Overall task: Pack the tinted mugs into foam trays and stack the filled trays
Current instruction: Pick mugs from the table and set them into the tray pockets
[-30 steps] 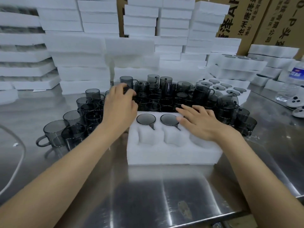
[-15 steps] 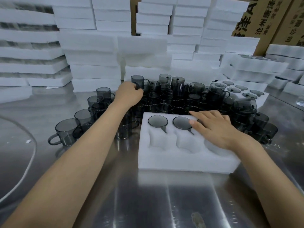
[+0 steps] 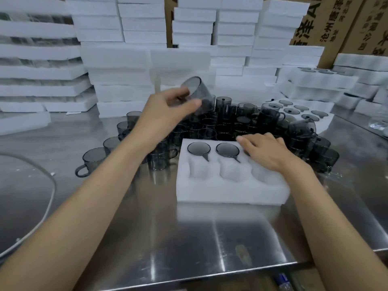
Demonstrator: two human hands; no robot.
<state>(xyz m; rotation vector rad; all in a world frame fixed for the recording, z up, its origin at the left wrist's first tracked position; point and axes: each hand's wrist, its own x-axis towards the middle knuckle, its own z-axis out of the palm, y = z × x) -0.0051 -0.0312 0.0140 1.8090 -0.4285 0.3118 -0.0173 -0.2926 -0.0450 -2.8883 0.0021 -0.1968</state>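
Note:
A white foam tray [image 3: 228, 192] lies on the steel table in front of me, with two smoky grey mugs [image 3: 198, 148] sunk in its far-row pockets; the near pockets show only foam. My left hand [image 3: 165, 111] holds a tilted grey mug [image 3: 198, 94] in the air above the crowd of loose tinted mugs [image 3: 222, 124] behind the tray. My right hand [image 3: 266, 151] rests flat on the tray's far right part, fingers spread, covering a pocket.
Tall stacks of white foam trays [image 3: 134, 66] wall off the back and left. A filled tray [image 3: 302, 111] sits at the right behind the mugs. Cardboard boxes [image 3: 336, 24] stand at the back right. A white cable [image 3: 48, 198] curves at the left. The table edge [image 3: 210, 274] is near.
My left hand closed on a mug among the loose ones and lifted it up, tilting it. My right hand stayed on the tray.

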